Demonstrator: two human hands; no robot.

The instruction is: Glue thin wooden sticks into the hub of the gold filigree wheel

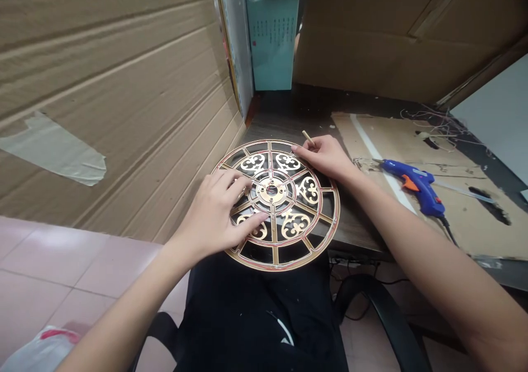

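Note:
A round, openwork, gold-coloured disc (275,251) with spokes, scroll ornaments and reddish lines lies partly on the dark table and overhangs its front edge above my lap. Across its left side rests my left hand (220,212), fingers bent and thumb apart, touching the disc from above. My right hand (325,154) is at the far right rim, closed around a short tan stick (307,137) whose end pokes up between the fingers. The thumb and index tip of that hand meet at the rim; what they pinch there is too small to make out.
A blue glue gun (412,179) with an orange trigger lies on a cardboard sheet (462,218) at the right, near tangled thin wires (441,124). Cardboard (144,86) walls the left side. A turquoise box (273,47) stands behind. A black chair armrest (379,311) is below.

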